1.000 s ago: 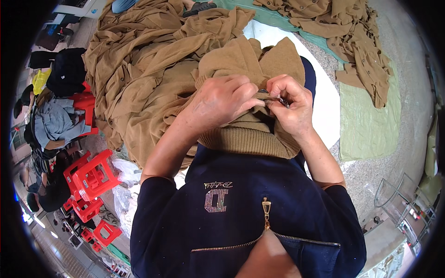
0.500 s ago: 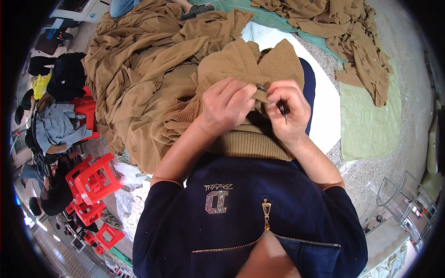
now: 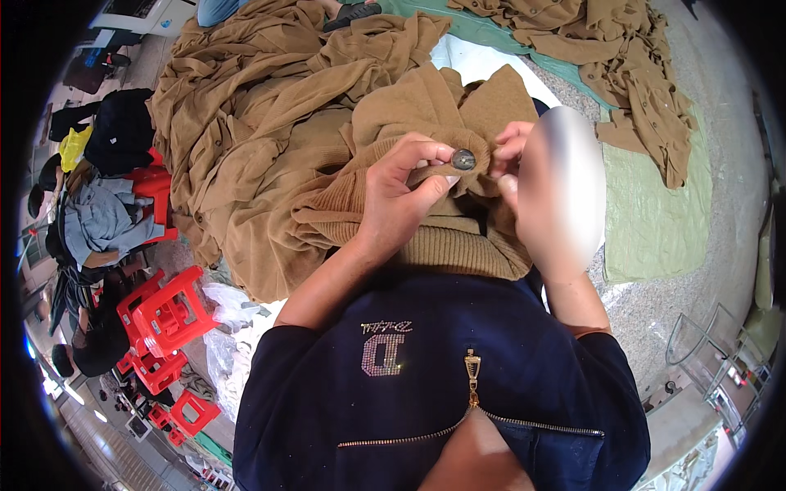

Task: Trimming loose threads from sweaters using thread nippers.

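My left hand (image 3: 399, 192) pinches the edge of a brown knit garment (image 3: 409, 102) between thumb and fingers. A round dark button (image 3: 463, 159) faces up on that edge, just past the fingertips. To its right, my right hand (image 3: 536, 200) is raised beside the garment with its visible fingers curled. A pale smear covers much of this hand, so whatever it holds is hidden. The garment lies bunched in front of me, and its broad ribbed band (image 3: 458, 248) crosses close to my dark blue top.
A large heap of brown garments (image 3: 237, 139) spreads to the left. More buttoned brown garments (image 3: 622, 74) lie at the far right, near a pale green sheet (image 3: 655, 221). Red plastic stools (image 3: 173, 315) stand at left, by clear plastic bags (image 3: 225, 327). A person's shoe (image 3: 352, 15) shows at the top.
My right hand has moved right, away from the left hand. The dark pointed tool seen in it earlier no longer shows. The garment edge has turned, bringing the button into full view.
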`<state>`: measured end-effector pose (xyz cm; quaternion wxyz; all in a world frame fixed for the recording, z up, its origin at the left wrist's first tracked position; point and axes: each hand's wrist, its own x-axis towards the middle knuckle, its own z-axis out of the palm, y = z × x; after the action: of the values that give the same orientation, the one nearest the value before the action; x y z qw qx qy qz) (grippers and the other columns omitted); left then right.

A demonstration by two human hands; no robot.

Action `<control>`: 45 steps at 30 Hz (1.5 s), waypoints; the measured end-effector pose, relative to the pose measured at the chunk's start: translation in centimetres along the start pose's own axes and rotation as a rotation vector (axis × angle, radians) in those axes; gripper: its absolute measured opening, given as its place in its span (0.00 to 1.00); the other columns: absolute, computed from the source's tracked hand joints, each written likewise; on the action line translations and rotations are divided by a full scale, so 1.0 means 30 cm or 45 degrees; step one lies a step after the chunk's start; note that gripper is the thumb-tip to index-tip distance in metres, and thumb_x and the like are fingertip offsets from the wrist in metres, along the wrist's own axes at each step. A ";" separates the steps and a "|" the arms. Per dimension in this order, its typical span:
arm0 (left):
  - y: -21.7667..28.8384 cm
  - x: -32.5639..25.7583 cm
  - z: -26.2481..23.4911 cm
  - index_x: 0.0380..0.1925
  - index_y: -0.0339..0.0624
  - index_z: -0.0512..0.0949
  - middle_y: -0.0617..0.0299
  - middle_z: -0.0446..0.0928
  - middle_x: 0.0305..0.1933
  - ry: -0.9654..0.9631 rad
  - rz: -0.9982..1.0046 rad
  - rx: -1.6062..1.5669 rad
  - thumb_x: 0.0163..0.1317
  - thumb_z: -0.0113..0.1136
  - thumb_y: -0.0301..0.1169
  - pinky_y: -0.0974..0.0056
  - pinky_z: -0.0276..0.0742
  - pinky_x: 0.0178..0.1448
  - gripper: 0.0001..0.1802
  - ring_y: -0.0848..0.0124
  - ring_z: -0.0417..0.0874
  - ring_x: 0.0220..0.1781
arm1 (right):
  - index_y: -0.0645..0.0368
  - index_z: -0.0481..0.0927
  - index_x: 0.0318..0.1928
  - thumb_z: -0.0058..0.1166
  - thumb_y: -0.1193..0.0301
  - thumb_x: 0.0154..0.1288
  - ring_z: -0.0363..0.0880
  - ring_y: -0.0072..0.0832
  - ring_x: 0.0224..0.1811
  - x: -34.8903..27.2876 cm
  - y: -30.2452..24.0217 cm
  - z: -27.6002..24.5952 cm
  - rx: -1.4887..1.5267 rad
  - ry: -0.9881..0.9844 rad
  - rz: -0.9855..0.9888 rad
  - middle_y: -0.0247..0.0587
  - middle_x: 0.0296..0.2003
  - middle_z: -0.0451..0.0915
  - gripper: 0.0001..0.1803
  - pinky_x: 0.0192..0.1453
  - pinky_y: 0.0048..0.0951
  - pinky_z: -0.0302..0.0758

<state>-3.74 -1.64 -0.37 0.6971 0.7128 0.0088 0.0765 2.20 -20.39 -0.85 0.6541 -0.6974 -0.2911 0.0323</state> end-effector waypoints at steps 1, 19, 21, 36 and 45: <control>0.010 0.003 0.004 0.40 0.39 0.79 0.64 0.75 0.39 -0.001 0.003 -0.005 0.53 0.60 0.14 0.71 0.72 0.45 0.14 0.76 0.77 0.40 | 0.62 0.71 0.47 0.46 0.71 0.65 0.72 0.29 0.37 0.005 -0.006 -0.029 -0.104 -0.004 0.054 0.46 0.45 0.69 0.13 0.43 0.30 0.72; -0.008 0.023 0.061 0.34 0.37 0.80 0.58 0.77 0.31 0.214 0.783 0.668 0.43 0.65 0.17 0.65 0.74 0.28 0.15 0.65 0.79 0.26 | 0.66 0.77 0.42 0.55 0.71 0.67 0.76 0.39 0.38 0.063 -0.094 -0.097 -0.588 -0.237 0.071 0.45 0.36 0.73 0.10 0.43 0.32 0.74; -0.013 0.021 0.063 0.34 0.37 0.80 0.58 0.76 0.31 0.217 0.786 0.677 0.43 0.65 0.17 0.65 0.75 0.29 0.15 0.65 0.80 0.26 | 0.66 0.77 0.41 0.56 0.71 0.67 0.76 0.39 0.38 0.067 -0.093 -0.104 -0.595 -0.272 0.067 0.44 0.36 0.73 0.10 0.42 0.33 0.74; -0.030 0.006 0.057 0.36 0.35 0.81 0.54 0.78 0.33 0.176 0.711 0.665 0.45 0.64 0.15 0.67 0.76 0.33 0.15 0.64 0.81 0.31 | 0.64 0.78 0.37 0.59 0.74 0.63 0.78 0.37 0.35 0.044 -0.062 -0.065 -0.721 -0.183 -0.062 0.42 0.34 0.75 0.06 0.37 0.32 0.76; -0.010 0.022 0.023 0.35 0.37 0.80 0.55 0.77 0.32 0.284 0.689 0.747 0.47 0.64 0.18 0.64 0.75 0.29 0.13 0.63 0.80 0.27 | 0.63 0.76 0.40 0.68 0.66 0.53 0.78 0.31 0.42 -0.009 -0.040 -0.106 -0.405 -0.335 0.351 0.38 0.36 0.77 0.19 0.49 0.29 0.74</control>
<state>-2.97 -2.24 -0.60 0.4141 0.8451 -0.0819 0.3281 2.89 -23.36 0.63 0.4819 -0.8145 -0.2772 0.1656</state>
